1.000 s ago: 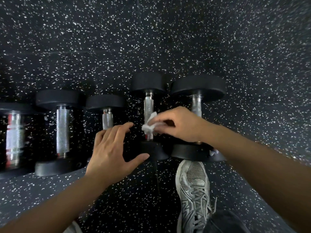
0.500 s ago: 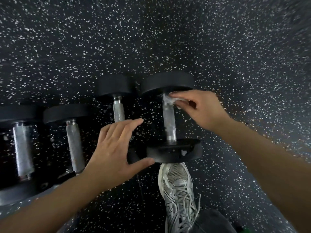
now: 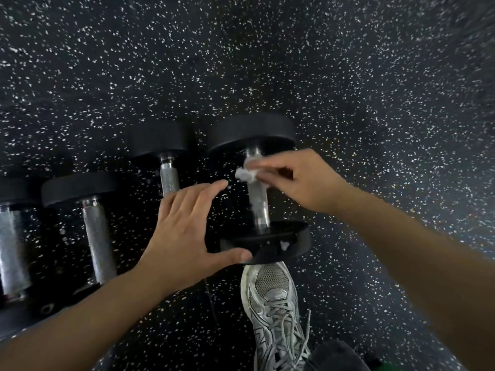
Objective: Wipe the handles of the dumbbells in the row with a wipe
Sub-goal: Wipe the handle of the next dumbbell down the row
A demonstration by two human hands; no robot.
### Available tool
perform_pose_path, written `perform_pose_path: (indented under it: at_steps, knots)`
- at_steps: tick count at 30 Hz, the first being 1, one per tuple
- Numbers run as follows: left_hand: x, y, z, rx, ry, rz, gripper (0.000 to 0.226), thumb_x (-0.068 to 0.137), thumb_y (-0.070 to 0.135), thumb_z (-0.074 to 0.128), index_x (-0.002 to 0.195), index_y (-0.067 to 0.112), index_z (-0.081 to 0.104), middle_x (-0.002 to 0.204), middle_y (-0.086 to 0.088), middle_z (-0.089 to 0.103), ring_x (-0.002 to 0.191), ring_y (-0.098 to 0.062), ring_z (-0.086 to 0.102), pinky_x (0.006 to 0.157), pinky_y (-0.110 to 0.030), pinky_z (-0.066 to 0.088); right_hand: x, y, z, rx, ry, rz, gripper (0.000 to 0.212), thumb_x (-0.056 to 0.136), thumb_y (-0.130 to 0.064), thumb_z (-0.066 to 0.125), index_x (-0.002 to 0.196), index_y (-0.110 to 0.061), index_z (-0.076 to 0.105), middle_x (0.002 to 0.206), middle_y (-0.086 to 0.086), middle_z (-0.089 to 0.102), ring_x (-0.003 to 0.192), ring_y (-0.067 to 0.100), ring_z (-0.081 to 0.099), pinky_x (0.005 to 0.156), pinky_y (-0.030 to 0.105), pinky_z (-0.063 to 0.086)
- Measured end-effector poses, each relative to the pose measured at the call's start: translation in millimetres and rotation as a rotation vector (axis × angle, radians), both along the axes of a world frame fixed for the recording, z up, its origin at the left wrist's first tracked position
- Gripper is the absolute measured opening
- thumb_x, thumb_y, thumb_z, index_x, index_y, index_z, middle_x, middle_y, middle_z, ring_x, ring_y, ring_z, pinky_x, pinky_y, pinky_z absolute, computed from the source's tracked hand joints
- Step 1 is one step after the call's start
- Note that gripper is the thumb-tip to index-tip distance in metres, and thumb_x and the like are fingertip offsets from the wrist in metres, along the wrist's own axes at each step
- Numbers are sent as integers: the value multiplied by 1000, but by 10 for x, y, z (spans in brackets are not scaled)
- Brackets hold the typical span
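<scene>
Several black dumbbells with metal handles lie in a row on the speckled floor. My right hand [image 3: 300, 180] pinches a crumpled white wipe [image 3: 246, 174] against the upper part of the handle of the rightmost dumbbell [image 3: 258, 207]. My left hand [image 3: 187, 234] hovers flat with fingers spread, its thumb at the near weight of that dumbbell. It covers the lower half of the second dumbbell [image 3: 169, 176]. Two more dumbbells, the third [image 3: 99, 245] and the fourth [image 3: 12, 253], lie to the left.
A grey sneaker [image 3: 273, 303] on my foot stands just below the rightmost dumbbell's near weight. Black rubber floor with white specks [image 3: 375, 103] stretches beyond and to the right of the row.
My right hand moved the wipe from the second dumbbell's handle to the rightmost one's top, then slid it a little down. The view shifted right. My left hand stayed spread.
</scene>
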State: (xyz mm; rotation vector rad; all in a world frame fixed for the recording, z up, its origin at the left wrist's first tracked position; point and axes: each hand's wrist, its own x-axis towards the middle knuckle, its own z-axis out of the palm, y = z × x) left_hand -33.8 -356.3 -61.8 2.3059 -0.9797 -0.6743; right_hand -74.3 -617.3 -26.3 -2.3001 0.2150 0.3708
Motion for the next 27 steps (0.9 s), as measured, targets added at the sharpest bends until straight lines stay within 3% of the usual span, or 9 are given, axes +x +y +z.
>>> perform_pose_path:
  at_steps: [2,4,7,11,13,15,17,20,27]
  knots:
    - [-19,-57,23,-14,-8,-3,114,69,100,44,158,31,25,152,8,41,145,-14,32,124,-40,12,52,0,-121,-167,-111,-41,30,101,-35,59,131,-35,67,121,-15,72,104,-2,67,90,27,56]
    - [-33,-115,52,-23,-12,-10,113,69,99,45,158,31,25,152,8,41,144,-14,32,125,-43,15,51,-12,-197,-335,-113,50,31,103,-40,53,131,-38,65,121,-9,73,108,15,69,90,39,56]
    - [-22,-153,81,-19,-1,-22,112,70,98,45,158,33,23,153,8,39,145,-14,30,125,-48,18,-34,-30,-134,-323,26,224,29,103,-42,53,129,-42,64,121,-13,72,102,9,66,88,32,52]
    - [28,-124,31,-16,-18,-23,107,75,95,42,159,31,25,153,7,41,145,-13,31,124,-40,12,-143,-68,42,-237,350,401,25,99,-43,59,122,-50,67,115,-21,72,95,-1,63,92,28,51]
    - [24,-135,-2,-7,-4,-14,107,75,96,41,158,31,24,154,7,40,145,-13,30,124,-38,10,-136,-74,48,-190,332,352,25,99,-41,59,122,-48,67,100,-24,71,79,-7,62,81,22,54]
    - [-2,-176,-20,5,9,4,109,72,98,40,157,32,24,154,7,40,145,-13,31,125,-41,12,-70,-64,12,-176,138,165,29,99,-41,57,127,-45,64,94,-29,66,67,-13,59,66,12,47]
    - [-35,-243,-2,18,16,31,111,69,100,39,156,33,23,153,7,40,145,-14,31,125,-44,15,15,-108,-77,-333,-58,114,32,102,-41,53,132,-40,63,104,-17,72,75,-7,61,70,24,52]
    - [-80,-341,40,18,-16,16,110,71,98,42,157,32,22,152,9,40,144,-13,30,125,-41,13,4,-189,-159,-493,-100,183,34,103,-42,48,133,-37,63,120,-7,73,101,20,71,85,42,58]
    - [-69,-350,13,32,-39,-21,108,73,95,44,158,31,24,153,7,40,144,-15,32,125,-41,13,-281,-248,111,-327,358,452,28,99,-44,56,124,-47,66,113,-24,70,94,-6,57,90,26,48]
